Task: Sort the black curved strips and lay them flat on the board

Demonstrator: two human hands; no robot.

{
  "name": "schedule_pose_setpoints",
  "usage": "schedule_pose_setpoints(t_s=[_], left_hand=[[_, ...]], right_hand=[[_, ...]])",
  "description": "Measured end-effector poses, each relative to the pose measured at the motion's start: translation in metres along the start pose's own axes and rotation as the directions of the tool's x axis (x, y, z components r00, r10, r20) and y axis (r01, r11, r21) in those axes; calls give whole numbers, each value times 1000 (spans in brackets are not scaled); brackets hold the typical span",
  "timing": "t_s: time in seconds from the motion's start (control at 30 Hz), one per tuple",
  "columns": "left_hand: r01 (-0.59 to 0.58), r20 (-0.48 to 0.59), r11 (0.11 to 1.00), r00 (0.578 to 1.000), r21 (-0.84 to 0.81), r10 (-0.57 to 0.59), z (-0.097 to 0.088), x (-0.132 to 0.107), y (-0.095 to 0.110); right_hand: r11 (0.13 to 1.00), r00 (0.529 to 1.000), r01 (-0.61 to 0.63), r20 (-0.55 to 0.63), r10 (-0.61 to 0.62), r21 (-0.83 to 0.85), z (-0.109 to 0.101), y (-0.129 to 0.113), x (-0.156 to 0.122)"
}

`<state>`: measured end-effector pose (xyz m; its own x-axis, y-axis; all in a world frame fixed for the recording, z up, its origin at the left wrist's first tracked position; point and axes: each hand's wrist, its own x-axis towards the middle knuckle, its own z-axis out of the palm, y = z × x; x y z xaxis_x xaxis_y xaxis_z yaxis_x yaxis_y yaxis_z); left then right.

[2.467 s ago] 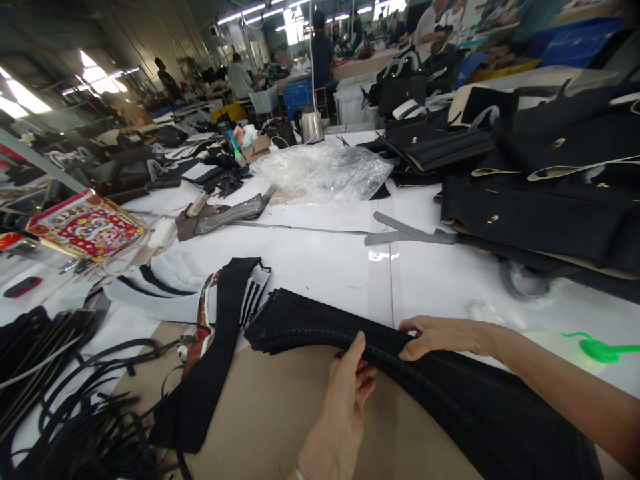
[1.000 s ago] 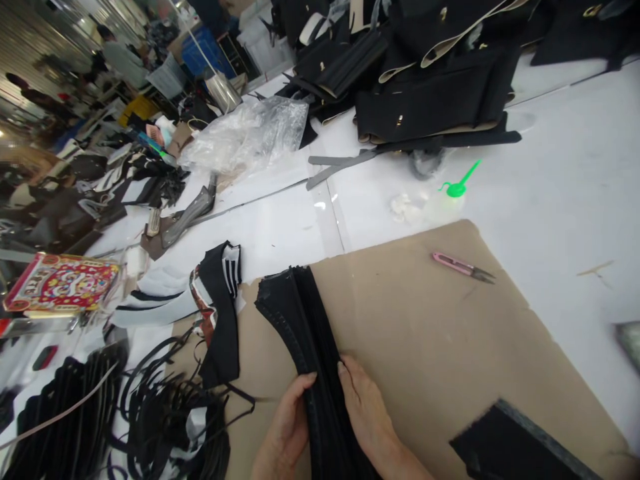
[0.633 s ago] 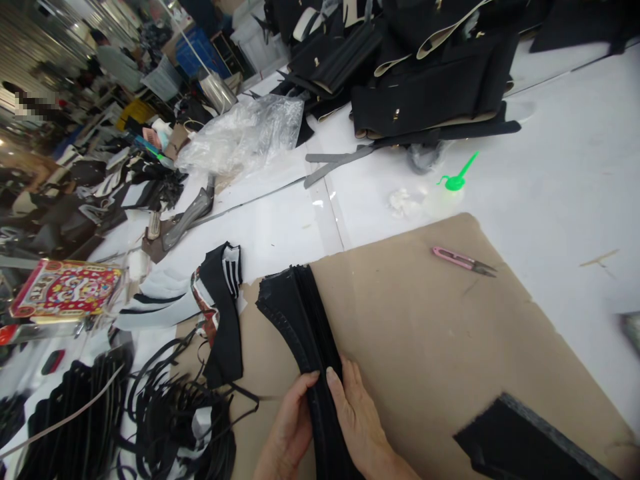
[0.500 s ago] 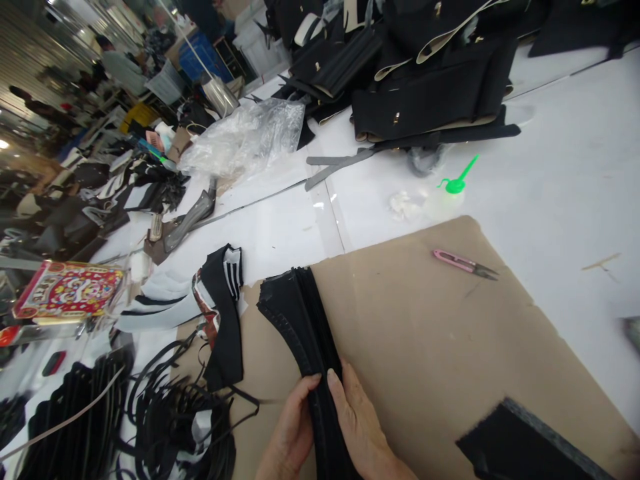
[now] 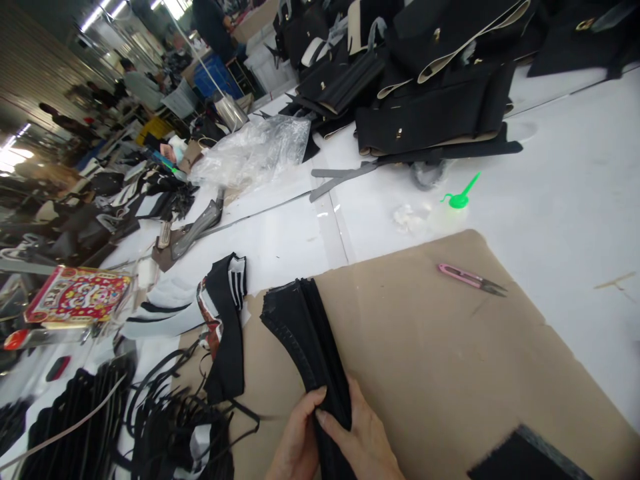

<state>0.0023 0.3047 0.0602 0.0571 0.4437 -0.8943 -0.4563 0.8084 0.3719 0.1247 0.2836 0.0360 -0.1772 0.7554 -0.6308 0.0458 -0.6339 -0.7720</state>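
Between my two hands is a bundle of long black curved pieces (image 5: 305, 333), layered together, their flared end pointing away from me. My left hand (image 5: 300, 433) grips its left side, thumb on top. From the right, my right hand (image 5: 363, 433) wraps the bundle, its thumb lying across the top layer. The near end runs out of the frame at the bottom. Under it lies a brown sheet of card (image 5: 415, 347). Left of the bundle, a stack of black and white curved pieces (image 5: 227, 333) rests partly on the card.
Pink thread snips (image 5: 470, 279) lie on the card at right. Beyond it are a green-nozzled bottle (image 5: 460, 199), black bag parts (image 5: 430, 120) and clear plastic wrap (image 5: 255, 153). Tangled black straps (image 5: 170, 413) lie at left, near a red patterned box (image 5: 80, 293). People work in the background.
My right thumb has shifted inward and down across the bundle, closer to the left thumb. The whole view has tilted slightly, so the table's things sit a little lower.
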Motion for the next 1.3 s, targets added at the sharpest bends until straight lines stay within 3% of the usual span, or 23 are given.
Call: schedule_pose_setpoints(t_s=[0.3, 0.43, 0.77, 1.1, 1.3], left_hand=[[32, 17, 994, 999, -102, -30, 4, 9, 16], [-38, -35, 994, 999, -106, 34, 7, 15, 25], [-122, -181, 984, 979, -128, 98, 24, 23, 34], [-168, -201, 984, 968, -63, 153, 31, 22, 37], [-255, -252, 967, 934, 30, 254, 36, 17, 35]], right_hand=[[983, 991, 103, 71, -115, 149, -12, 13, 0], [969, 984, 122, 101, -146, 216, -16, 13, -2], [975, 984, 128, 96, -147, 182, -15, 8, -5], [982, 987, 121, 91, -135, 145, -7, 12, 0], [987, 991, 109, 67, -117, 120, -3, 7, -1]])
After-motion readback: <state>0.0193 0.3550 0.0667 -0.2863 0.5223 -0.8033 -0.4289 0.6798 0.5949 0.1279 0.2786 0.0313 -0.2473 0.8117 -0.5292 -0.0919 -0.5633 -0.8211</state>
